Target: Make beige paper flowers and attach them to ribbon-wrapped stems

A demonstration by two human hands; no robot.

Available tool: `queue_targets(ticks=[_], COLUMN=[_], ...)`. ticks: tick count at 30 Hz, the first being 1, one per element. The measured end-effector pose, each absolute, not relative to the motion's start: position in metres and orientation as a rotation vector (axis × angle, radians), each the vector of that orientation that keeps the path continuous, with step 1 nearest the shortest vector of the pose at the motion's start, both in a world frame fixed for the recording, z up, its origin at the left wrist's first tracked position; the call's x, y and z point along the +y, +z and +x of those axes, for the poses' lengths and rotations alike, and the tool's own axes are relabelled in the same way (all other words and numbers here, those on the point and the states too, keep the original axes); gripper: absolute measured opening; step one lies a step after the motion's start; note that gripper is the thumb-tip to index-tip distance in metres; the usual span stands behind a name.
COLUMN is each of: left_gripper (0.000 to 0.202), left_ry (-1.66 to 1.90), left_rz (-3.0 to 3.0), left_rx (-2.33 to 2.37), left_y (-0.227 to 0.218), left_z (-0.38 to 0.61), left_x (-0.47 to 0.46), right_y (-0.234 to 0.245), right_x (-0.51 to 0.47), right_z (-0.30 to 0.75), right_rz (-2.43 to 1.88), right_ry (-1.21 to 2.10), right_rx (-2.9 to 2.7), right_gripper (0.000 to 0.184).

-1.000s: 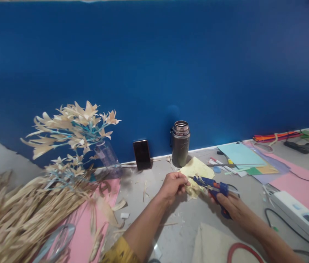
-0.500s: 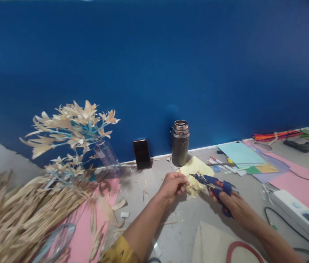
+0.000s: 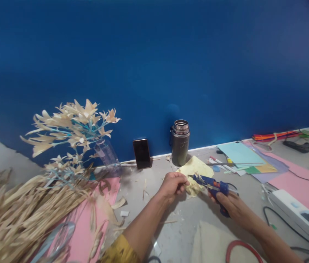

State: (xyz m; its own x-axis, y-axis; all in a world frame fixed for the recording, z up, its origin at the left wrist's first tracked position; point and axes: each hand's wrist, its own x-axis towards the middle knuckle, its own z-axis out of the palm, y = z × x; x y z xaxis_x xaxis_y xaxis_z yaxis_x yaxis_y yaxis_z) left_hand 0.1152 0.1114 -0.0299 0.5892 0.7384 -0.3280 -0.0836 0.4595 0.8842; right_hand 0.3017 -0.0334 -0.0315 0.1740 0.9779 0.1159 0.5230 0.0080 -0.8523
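Observation:
My right hand (image 3: 230, 205) is wrapped around the handle of a blue hot glue gun (image 3: 218, 186), whose nozzle points left. At the nozzle's tip, the thumb and fingers of my left hand (image 3: 173, 184) are pinched together. What they hold, if anything, is too small to make out. Dried residue clings to the front of the gun. Beneath the nozzle and beside my left fingers lies a crumpled pale yellow sheet (image 3: 198, 166), partly covered by the gun.
Behind the hands stand an open metal flask (image 3: 180, 148) and a phone (image 3: 142, 154) against the blue wall. At left, pale husk flowers (image 3: 79, 118) fill a clear vase (image 3: 107, 157) above dried husks (image 3: 17, 204). Coloured papers (image 3: 239, 155) and a white power strip (image 3: 294, 212) lie right.
The glue gun has shifted slightly left, its nozzle now closer to my left fingertips. My left hand keeps its pinch in the same place.

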Motion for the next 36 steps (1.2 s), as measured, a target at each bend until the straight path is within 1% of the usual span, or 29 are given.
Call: queue_targets(ticks=[3, 7, 16, 23, 28, 33, 36], left_gripper=[0.019, 0.017, 0.024, 0.022, 0.021, 0.027, 0.034], left_ry=[0.578, 0.585, 0.574, 0.562, 0.555, 0.563, 0.577], left_rz=[0.96, 0.945, 0.9, 0.869, 0.834, 0.78, 0.754], left_rx=[0.796, 0.8, 0.756, 0.747, 0.721, 0.71, 0.715], left_y=[-0.03, -0.032, -0.03, -0.029, -0.028, -0.028, -0.027], left_z=[0.115, 0.115, 0.114, 0.113, 0.113, 0.113, 0.113], left_x=[0.111, 0.112, 0.113, 0.112, 0.112, 0.112, 0.111], right_y=[-0.036, -0.037, -0.027, -0.031, -0.032, -0.03, -0.031], right_x=[-0.033, -0.033, -0.029, -0.035, -0.032, -0.025, -0.022], right_z=[0.304, 0.307, 0.302, 0.306, 0.3, 0.307, 0.311], right_rz=[-1.658, -1.68, -1.652, -1.627, -1.686, -1.825, -1.956], right_ry=[0.718, 0.661, 0.762, 0.7, 0.727, 0.528, 0.383], right_rx=[-1.468, -1.465, -1.46, -1.447, -1.502, -1.65, -1.778], right_gripper=[0.048, 0.05, 0.042, 0.048, 0.044, 0.037, 0.027])
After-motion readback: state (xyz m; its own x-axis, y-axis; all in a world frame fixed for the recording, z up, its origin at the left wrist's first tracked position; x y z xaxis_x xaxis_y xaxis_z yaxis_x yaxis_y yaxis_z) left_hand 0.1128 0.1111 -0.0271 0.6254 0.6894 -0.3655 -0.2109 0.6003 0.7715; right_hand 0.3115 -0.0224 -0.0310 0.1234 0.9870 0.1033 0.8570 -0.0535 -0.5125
